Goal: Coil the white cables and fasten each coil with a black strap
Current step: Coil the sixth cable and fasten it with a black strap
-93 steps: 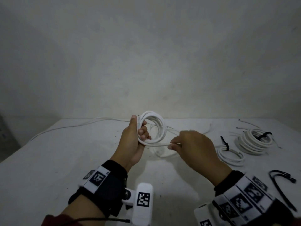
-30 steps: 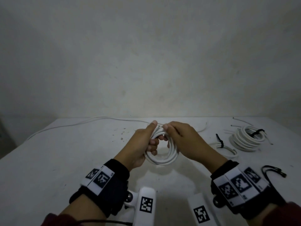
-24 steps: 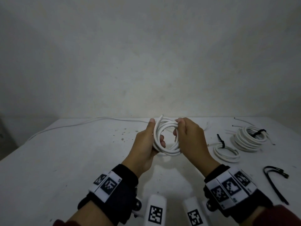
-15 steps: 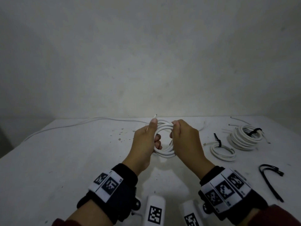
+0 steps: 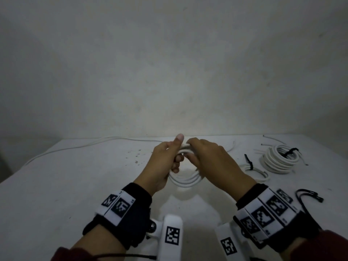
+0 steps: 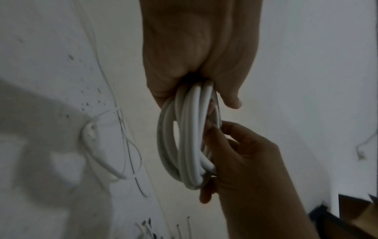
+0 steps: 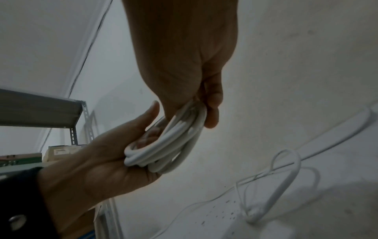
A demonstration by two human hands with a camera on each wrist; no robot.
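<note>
Both hands grip white cable coil between them

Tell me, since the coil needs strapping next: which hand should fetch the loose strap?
Probably the right hand. The loose strap lies on the table on that side, beyond the right wrist, while the left hand already grips the coil and could hold it alone.

We've got both hands up in front of us, close together, knuckles nearly touching. Our left hand is curled round the coil with the thumb sticking up. Our right hand grips the coil's other side, fingers wrapped over it, thumb tucked under. Both forearms angle inward, wrists strapped in black bands.
</note>
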